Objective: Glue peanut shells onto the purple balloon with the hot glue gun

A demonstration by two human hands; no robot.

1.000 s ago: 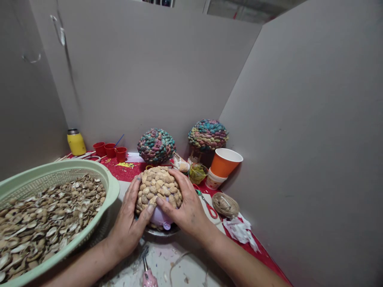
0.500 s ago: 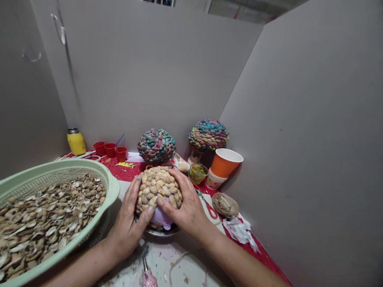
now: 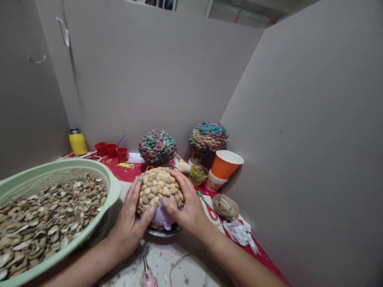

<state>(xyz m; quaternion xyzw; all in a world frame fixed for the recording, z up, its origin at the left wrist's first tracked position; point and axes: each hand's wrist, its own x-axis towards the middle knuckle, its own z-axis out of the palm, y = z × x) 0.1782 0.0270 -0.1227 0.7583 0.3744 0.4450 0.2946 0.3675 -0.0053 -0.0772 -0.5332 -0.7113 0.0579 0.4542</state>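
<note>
A lilac balloon [image 3: 162,216] covered over its top and sides with peanut shells [image 3: 160,186] sits in a shallow metal dish [image 3: 164,234]. Bare lilac and the knotted end show at the front. Around its left side curves my left hand [image 3: 131,219], thumb pressed on the lower front shells. My right hand [image 3: 188,205] cups the right side, its thumb lying on the front shells just above the bare patch. Both hands are closed around it. Below them, a pink-handled tool with a metal tip [image 3: 148,275] lies on the work board.
A green basket [image 3: 115,187] of peanut shells stands left. Behind are two painted shell domes [image 3: 157,146], red cups [image 3: 111,150] and a yellow bottle [image 3: 77,142]. On the right are an orange paper cup [image 3: 223,166], scissors [image 3: 213,213], twine [image 3: 226,206] and grey partitions.
The view has shifted slightly, so everything sits a little lower and to the right. Both hands keep their hold on the balloon; my right thumb has shifted slightly.
</note>
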